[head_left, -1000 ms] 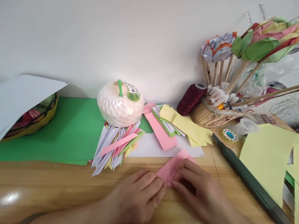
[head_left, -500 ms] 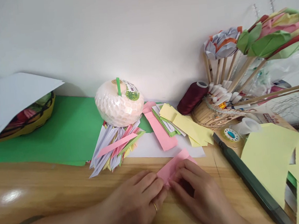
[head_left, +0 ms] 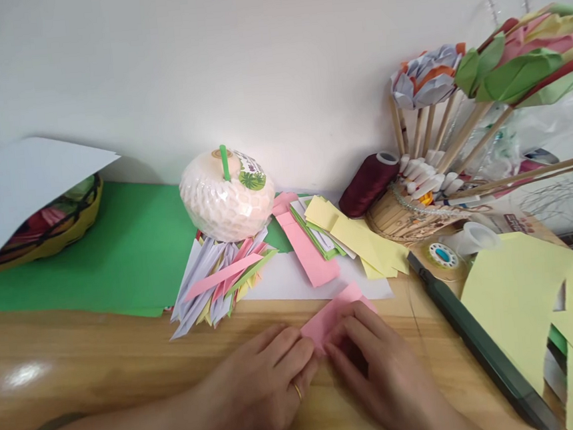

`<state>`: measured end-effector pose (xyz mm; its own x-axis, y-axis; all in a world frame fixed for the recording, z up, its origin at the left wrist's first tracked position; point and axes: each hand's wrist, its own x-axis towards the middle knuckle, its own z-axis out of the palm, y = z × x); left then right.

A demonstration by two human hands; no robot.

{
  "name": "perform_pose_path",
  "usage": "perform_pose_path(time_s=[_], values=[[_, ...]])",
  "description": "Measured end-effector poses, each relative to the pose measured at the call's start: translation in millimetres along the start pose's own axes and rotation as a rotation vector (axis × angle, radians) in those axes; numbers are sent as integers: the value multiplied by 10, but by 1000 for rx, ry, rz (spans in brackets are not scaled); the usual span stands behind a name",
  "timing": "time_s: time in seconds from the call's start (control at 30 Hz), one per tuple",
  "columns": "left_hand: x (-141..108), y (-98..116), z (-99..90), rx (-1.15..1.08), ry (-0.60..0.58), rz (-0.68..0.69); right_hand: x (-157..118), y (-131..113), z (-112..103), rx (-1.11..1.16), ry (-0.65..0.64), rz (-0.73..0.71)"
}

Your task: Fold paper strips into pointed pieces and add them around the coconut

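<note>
A strip of pink paper (head_left: 331, 315) lies slantwise on the wooden table between my two hands. My left hand (head_left: 268, 377), with a ring on one finger, is closed on the strip's near left end. Thumb and fingers of my right hand (head_left: 379, 361) pinch its near right edge, close to the left fingertips. The end under my fingers is partly hidden. Just beyond lie a longer pink strip (head_left: 313, 259) and overlapping yellow strips (head_left: 363, 235), on a white sheet (head_left: 267, 287). A pile of folded paper strips (head_left: 217, 288) sits to the left.
A wrapped coconut (head_left: 227, 197) stands behind the folded pile. To the right are a dark utility knife (head_left: 478, 339), yellow paper (head_left: 509, 296), a maroon thread spool (head_left: 369, 184) and a basket (head_left: 401, 215) of paper flowers. Green sheets (head_left: 85, 266) and another basket (head_left: 57, 235) are at left.
The view has tilted very slightly, so the background sits a little higher. My hands and the pink strip keep nearly the same position.
</note>
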<state>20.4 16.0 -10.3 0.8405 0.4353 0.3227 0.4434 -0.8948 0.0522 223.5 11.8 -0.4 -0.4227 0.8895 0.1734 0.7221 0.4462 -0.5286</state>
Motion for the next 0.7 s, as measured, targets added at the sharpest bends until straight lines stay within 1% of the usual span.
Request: perform_pose_path(time_s=[0.1,0.13,0.2,0.27,0.33,0.43,0.5,0.6,0.7], values=[[12,-6,-11,29,5,16,10,30,-74,16,-43,-33],[16,-13,-17,44,8,24,13,44,-118,6,-79,-79],[19,-32,-28,79,17,32,13,69,-223,-43,-170,-225],[17,-51,-34,121,35,25,7,71,-320,-94,-216,-362],[13,-63,-34,156,44,1,-5,43,-373,-100,-233,-400],[8,-65,-41,189,45,-50,-29,-38,-341,-46,-245,-339],[12,-59,-55,187,55,-72,-47,-95,-270,-6,-219,-276],[26,-45,-68,116,103,-31,-63,-158,-186,79,-196,-162],[36,-40,-40,36,116,-12,-61,-181,-198,260,-237,-36]])
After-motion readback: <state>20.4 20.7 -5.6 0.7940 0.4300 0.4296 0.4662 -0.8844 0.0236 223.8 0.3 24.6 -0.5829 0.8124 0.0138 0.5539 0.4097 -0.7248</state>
